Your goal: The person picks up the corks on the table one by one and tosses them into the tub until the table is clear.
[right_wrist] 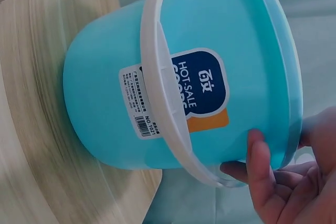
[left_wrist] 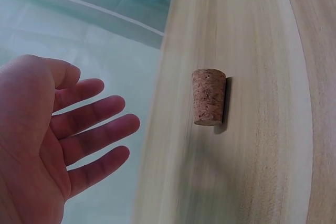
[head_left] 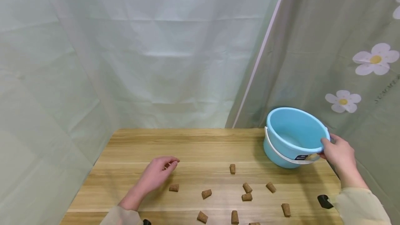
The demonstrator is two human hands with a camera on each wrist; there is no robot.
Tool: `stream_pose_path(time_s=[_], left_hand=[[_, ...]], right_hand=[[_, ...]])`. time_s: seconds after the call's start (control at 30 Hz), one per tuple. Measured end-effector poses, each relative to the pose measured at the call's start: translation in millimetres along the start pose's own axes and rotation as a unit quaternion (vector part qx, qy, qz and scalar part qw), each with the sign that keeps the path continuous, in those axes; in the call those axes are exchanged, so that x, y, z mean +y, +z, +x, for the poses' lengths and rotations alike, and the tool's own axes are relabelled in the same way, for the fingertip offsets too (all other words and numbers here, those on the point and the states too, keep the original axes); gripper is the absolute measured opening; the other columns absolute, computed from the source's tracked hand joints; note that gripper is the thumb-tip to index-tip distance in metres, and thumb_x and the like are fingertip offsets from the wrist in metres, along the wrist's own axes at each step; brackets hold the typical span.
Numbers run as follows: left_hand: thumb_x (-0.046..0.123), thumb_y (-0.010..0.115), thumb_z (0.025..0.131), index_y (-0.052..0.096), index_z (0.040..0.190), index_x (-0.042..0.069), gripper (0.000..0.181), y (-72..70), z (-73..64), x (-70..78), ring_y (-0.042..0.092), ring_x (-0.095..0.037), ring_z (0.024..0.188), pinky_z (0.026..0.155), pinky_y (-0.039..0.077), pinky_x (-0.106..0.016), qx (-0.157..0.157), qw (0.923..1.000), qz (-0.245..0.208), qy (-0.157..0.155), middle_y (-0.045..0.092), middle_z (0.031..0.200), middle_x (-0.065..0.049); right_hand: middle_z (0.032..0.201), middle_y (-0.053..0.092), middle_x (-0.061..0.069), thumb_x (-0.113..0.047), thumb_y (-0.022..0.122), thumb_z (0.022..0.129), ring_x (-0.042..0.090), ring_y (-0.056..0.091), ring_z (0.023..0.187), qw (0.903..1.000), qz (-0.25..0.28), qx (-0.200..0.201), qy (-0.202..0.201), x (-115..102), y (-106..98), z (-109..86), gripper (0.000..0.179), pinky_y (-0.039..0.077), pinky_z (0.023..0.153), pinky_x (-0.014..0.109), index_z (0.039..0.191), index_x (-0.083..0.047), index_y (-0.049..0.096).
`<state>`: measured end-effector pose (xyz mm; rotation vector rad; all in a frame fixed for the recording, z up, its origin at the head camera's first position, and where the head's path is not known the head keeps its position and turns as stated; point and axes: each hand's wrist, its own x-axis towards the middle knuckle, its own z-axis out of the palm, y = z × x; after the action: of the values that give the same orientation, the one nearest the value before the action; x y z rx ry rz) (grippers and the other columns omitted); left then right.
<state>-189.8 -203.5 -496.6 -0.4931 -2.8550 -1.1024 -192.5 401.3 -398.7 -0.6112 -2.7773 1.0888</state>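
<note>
Pale green curtains [head_left: 175, 61] hang behind a wood-grain table [head_left: 187, 145], and a darker grey-green curtain [head_left: 297, 55] with white flowers [head_left: 376, 59] on it hangs right behind the bucket. So yeah, the light blue bucket [head_left: 282, 146] is my landmark: it's at the table's far right corner, mouth up and a bit tilted, and I can't tell if its base is fully down. Right hand [head_left: 339, 152] is on the bucket's right side, gripping the rim, thumb over the edge and fingers on the outside. White handle [head_left: 290, 159] is folded down across the bucket's front, partly covering a dark blue label [right_wrist: 207, 85].

Left hand [head_left: 157, 172] is well apart from the bucket, off to its left and nearer the person. Fingers are loose and slightly bent, nothing in them. Just beside that hand lies one cork [head_left: 174, 188]. More corks [head_left: 206, 193] are scattered to the bucket's left and in front of it, mostly on their sides. Closest to it is the leaning-looking cork [head_left: 271, 187] just in front.
</note>
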Motion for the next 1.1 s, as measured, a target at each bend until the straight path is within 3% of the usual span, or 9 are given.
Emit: stream_pose_path(time_s=[0.13, 0.33, 0.5, 0.8, 0.97, 1.1], left_hand=[[0.023, 0.065, 0.109, 0.081, 0.121, 0.018, 0.020, 2.3, 0.0, 5.8, 0.069, -0.008, 0.092, 0.080, 0.059, -0.033, -0.001, 1.0000, -0.001, -0.002, 0.078, 0.113, 0.000], [0.023, 0.064, 0.109, 0.080, 0.121, 0.020, 0.021, 3.1, 1.8, 10.0, 0.069, -0.007, 0.091, 0.080, 0.059, -0.034, -0.003, 1.0000, -0.007, 0.002, 0.078, 0.113, 0.000], [0.022, 0.064, 0.109, 0.080, 0.121, 0.018, 0.021, 5.8, 2.9, 14.3, 0.069, -0.007, 0.090, 0.079, 0.059, -0.033, -0.002, 0.9998, -0.012, 0.017, 0.079, 0.113, -0.001], [0.027, 0.060, 0.111, 0.078, 0.127, 0.020, 0.025, 9.7, 8.5, 26.9, 0.068, -0.005, 0.091, 0.077, 0.057, -0.031, -0.024, 0.9993, -0.025, 0.011, 0.077, 0.112, 0.007], [0.028, 0.060, 0.111, 0.078, 0.127, 0.020, 0.025, 12.3, 13.1, 35.0, 0.068, -0.006, 0.090, 0.075, 0.057, -0.031, -0.021, 0.9992, -0.027, 0.020, 0.077, 0.110, 0.011], [0.027, 0.060, 0.111, 0.079, 0.125, 0.019, 0.025, 15.4, 15.7, 38.5, 0.067, -0.006, 0.090, 0.074, 0.056, -0.031, -0.015, 0.9990, -0.027, 0.032, 0.077, 0.109, 0.009]], right_hand=[[0.083, 0.074, 0.011, -0.029, 0.040, 0.110, 0.016, 0.075, 0.069, 0.9994, 0.034, -0.010, -0.005, 3, 0, 1.7, 0.072, 0.054, 0.060, 0.019, 0.160, 0.018, 0.021], [0.101, 0.072, 0.025, -0.029, 0.043, 0.110, 0.013, 0.075, 0.070, 0.9951, 0.095, -0.026, -0.006, -1, 8, -0.4, 0.073, 0.063, 0.064, 0.025, 0.161, 0.018, 0.020], [0.117, 0.065, 0.037, -0.030, 0.044, 0.112, 0.015, 0.076, 0.073, 0.9928, 0.112, -0.039, -0.015, -8, 17, -2.1, 0.074, 0.065, 0.067, 0.028, 0.162, 0.017, 0.018], [0.121, 0.064, 0.038, -0.030, 0.047, 0.113, 0.013, 0.076, 0.074, 0.9868, 0.147, -0.058, -0.036, -25, 39, -1.2, 0.073, 0.065, 0.070, 0.030, 0.163, 0.015, 0.021], [0.127, 0.061, 0.041, -0.029, 0.048, 0.112, 0.010, 0.075, 0.074, 0.9837, 0.159, -0.069, -0.048, -36, 48, -0.4, 0.071, 0.065, 0.070, 0.028, 0.162, 0.014, 0.024], [0.120, 0.066, 0.036, -0.030, 0.049, 0.112, 0.011, 0.075, 0.074, 0.9823, 0.163, -0.079, -0.048, -44, 53, -0.6, 0.071, 0.065, 0.070, 0.028, 0.163, 0.013, 0.025]])
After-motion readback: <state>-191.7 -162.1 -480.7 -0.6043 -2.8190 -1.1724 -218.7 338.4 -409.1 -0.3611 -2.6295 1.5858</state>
